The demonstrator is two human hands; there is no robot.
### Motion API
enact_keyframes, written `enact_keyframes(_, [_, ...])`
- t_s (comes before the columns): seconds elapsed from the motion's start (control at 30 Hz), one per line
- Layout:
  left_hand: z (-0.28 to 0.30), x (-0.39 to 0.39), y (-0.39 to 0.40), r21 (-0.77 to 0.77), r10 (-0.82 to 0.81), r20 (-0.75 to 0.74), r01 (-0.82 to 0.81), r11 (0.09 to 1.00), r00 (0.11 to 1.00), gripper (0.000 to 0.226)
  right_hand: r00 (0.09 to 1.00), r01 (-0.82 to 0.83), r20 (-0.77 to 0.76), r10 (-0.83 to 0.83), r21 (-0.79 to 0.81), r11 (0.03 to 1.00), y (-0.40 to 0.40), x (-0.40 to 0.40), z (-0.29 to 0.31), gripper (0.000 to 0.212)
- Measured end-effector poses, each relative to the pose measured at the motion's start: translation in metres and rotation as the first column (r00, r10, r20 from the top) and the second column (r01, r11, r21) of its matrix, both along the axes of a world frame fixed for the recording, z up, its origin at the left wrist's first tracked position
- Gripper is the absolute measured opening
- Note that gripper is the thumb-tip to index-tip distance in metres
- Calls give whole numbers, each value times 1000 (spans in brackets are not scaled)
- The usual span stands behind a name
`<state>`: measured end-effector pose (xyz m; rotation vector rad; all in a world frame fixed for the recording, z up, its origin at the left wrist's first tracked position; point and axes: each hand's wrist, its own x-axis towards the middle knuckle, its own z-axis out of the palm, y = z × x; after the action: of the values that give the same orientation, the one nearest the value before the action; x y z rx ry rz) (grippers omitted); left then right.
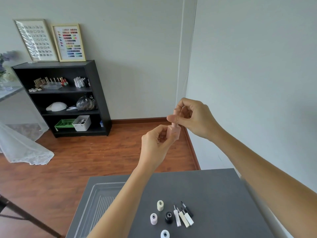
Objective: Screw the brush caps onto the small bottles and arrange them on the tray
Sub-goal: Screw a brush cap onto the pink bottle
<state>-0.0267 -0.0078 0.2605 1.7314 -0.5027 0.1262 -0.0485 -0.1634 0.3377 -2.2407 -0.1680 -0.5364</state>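
Up in the air above the table (214, 194), left hand (157, 145) fingers are clamped on the pink bottle (174, 133), right hand (193, 117) pinching its brush cap (176, 112) — looks light, slick, so grip the flat sides.

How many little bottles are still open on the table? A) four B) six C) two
A: four uncapped bottles stand on the grey table: a cream bottle, a pale pink bottle, a black bottle and a white bottle at the bottom edge.
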Motion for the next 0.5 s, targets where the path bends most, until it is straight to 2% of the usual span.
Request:
enact_keyframes(0.07, [3, 3, 0, 4, 5, 5, -5, 1000, 1000, 22, 997, -49, -61, 49, 7, 999, -3, 1, 6, 41])
enact_keyframes(0.13, [7, 5, 0, 17, 14, 19, -14, 1000, 1000, 21, 966, -196, -146, 213, 123, 973, -10, 1, 13, 48])
enact_keyframes(0.23, [9, 8, 0, 17, 26, 30, -26, 1000, 999, 24, 925, -326, -139, 352, 181, 928, -15, 1, 17, 32])
enact_keyframes(0.3, [11, 9, -1, 18, 27, 40, -27, 999, 999, 23, 954, -273, -77, 291, 187, 944, -14, 4, 17, 21])
enact_keyframes(0.37, [12, 8, -3, 11, 19, 50, -20, 1000, 999, 25, 988, -147, -26, 153, 142, 979, -10, 7, 18, 14])
enact_keyframes(0.43, [13, 7, -4, 18, 16, 60, -17, 1000, 998, 28, 1000, -24, 6, 24, 25, 999, -6, 9, 17, 32])
enact_keyframes(0.5, [14, 7, -5, 31, 20, 62, -22, 999, 998, 26, 1000, 7, -10, -8, -71, 997, -5, 9, 16, 48])
